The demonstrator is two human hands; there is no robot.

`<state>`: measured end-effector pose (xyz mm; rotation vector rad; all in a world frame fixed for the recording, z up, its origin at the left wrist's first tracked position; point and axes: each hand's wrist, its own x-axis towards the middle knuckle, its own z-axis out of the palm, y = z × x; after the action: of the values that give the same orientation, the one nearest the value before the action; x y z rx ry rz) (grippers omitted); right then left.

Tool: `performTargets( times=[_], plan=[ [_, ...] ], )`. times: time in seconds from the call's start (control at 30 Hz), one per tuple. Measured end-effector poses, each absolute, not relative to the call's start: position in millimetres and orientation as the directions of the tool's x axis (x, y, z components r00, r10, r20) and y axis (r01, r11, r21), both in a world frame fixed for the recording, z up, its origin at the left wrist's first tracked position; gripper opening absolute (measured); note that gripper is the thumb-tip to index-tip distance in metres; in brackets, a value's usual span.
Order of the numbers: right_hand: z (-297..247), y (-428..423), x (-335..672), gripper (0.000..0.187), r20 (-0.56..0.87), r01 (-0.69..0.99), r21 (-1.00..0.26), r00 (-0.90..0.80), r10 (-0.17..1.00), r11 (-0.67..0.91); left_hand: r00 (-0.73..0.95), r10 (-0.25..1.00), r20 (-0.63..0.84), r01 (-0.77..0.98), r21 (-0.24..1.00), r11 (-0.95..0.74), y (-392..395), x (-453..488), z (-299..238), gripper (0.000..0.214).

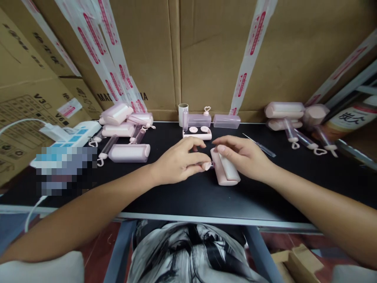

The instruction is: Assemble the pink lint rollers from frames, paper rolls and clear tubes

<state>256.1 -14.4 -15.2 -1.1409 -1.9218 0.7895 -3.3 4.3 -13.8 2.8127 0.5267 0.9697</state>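
Observation:
A pink lint-roller case (226, 172) lies on the black table (176, 196) in front of me. My right hand (244, 157) is closed over its top end, holding it down. My left hand (179, 161) pinches a small translucent handle piece (208, 164) against the left end of the case. Just behind my hands a pink base (196, 133) with two round discs sits beside a clear tube and a white paper core (183, 112).
Several finished pink rollers (126, 129) lie at the back left, more (291, 118) at the back right with clear handles. A clear lid (226, 121) and a thin tool (259, 145) lie behind. A power strip (73, 135) sits left. Cardboard boxes wall the back.

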Motion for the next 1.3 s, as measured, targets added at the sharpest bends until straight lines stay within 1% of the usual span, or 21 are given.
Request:
performTargets(
  times=[0.03, 0.07, 0.13, 0.2, 0.3, 0.37, 0.47, 0.53, 0.57, 0.63, 0.7, 0.77, 0.83, 0.87, 0.9, 0.93, 1.07, 1.23, 1.3],
  plan=[
    [-10.6, -17.6, 251.3, 0.039, 0.205, 0.308, -0.887, -0.403, 0.892, 0.343, 0.715, 0.316, 0.624, 0.262, 0.181, -0.948, 2.5, -1.7, -15.2, 0.014],
    [-6.5, -20.4, 246.6, 0.042, 0.130, 0.191, -0.949, -0.489, 0.863, 0.251, 0.697, 0.283, 0.659, 0.244, 0.152, -0.958, 0.7, -0.2, -16.4, 0.013],
    [-0.6, -23.9, 239.3, 0.044, 0.048, 0.044, -0.995, -0.601, 0.798, 0.094, 0.663, 0.262, 0.701, 0.230, 0.142, -0.963, -2.2, 2.1, -18.0, 0.012],
    [2.2, -24.7, 236.0, 0.044, 0.010, -0.014, -1.000, -0.627, 0.779, 0.002, 0.616, 0.302, 0.728, 0.252, 0.182, -0.951, -3.6, 3.5, -18.4, 0.013],
    [3.3, -22.5, 237.1, 0.051, -0.040, -0.056, -0.993, -0.649, 0.760, -0.100, 0.559, 0.356, 0.749, 0.281, 0.232, -0.931, -3.1, 4.0, -17.4, 0.015],
    [4.2, -19.8, 238.7, 0.050, -0.034, -0.076, -0.991, -0.663, 0.748, -0.112, 0.568, 0.334, 0.752, 0.265, 0.217, -0.940, -2.1, 3.2, -15.8, 0.015],
    [7.0, -17.4, 236.9, 0.035, 0.017, -0.084, -0.995, -0.656, 0.754, -0.051, 0.564, 0.285, 0.775, 0.231, 0.183, -0.956, -2.6, 1.7, -13.3, 0.015],
    [9.4, -18.2, 233.2, 0.026, 0.035, -0.071, -0.997, -0.647, 0.762, -0.014, 0.522, 0.286, 0.804, 0.244, 0.181, -0.953, -4.6, 1.3, -12.1, 0.017],
    [10.8, -18.9, 231.5, 0.025, 0.040, -0.058, -0.998, -0.644, 0.764, 0.003, 0.492, 0.297, 0.818, 0.261, 0.187, -0.947, -5.8, 1.3, -11.6, 0.021],
    [14.1, -17.7, 231.1, 0.023, 0.058, -0.028, -0.998, -0.621, 0.782, 0.052, 0.427, 0.338, 0.839, 0.309, 0.216, -0.926, -7.5, 1.5, -10.7, 0.036],
    [17.8, -7.5, 238.4, 0.020, 0.106, 0.000, -0.992, -0.552, 0.827, 0.128, 0.380, 0.403, 0.832, 0.354, 0.272, -0.895, -7.4, 0.9, -9.7, 0.047],
    [20.2, 16.3, 255.5, 0.020, 0.211, 0.027, -0.970, -0.395, 0.894, 0.241, 0.378, 0.490, 0.786, 0.382, 0.350, -0.855, -5.6, -0.7, -8.8, 0.044],
    [19.0, 52.1, 280.6, 0.028, 0.369, 0.074, -0.923, -0.104, 0.924, 0.377, 0.408, 0.568, 0.715, 0.394, 0.423, -0.816, -3.4, -3.0, -8.3, 0.031],
    [16.5, 72.1, 294.6, 0.036, 0.408, 0.132, -0.908, 0.070, 0.910, 0.397, 0.428, 0.594, 0.681, 0.395, 0.450, -0.801, -2.7, -4.2, -8.2, 0.025],
    [12.8, 91.8, 308.4, 0.043, 0.406, 0.195, -0.909, 0.224, 0.886, 0.367, 0.448, 0.611, 0.653, 0.394, 0.470, -0.790, -2.5, -5.1, -8.2, 0.021],
    [7.8, 110.0, 321.2, 0.045, 0.391, 0.221, -0.916, 0.294, 0.872, 0.336, 0.463, 0.622, 0.631, 0.393, 0.483, -0.783, -2.6, -5.9, -8.1, 0.017],
    [-19.1, 157.2, 354.7, 0.044, 0.365, 0.263, -0.924, 0.397, 0.842, 0.276, 0.512, 0.632, 0.581, 0.385, 0.502, -0.774, -5.1, -6.6, -8.0, 0.011],
    [-49.2, 173.4, 363.1, 0.029, 0.330, 0.258, -0.936, 0.394, 0.858, 0.241, 0.530, 0.662, 0.530, 0.402, 0.531, -0.746, -5.0, -7.1, -8.0, 0.008],
    [-55.8, 176.0, 363.8, 0.030, 0.329, 0.275, -0.933, 0.399, 0.856, 0.231, 0.529, 0.672, 0.518, 0.402, 0.544, -0.736, -3.8, -7.6, -7.7, 0.008]
  ],
)
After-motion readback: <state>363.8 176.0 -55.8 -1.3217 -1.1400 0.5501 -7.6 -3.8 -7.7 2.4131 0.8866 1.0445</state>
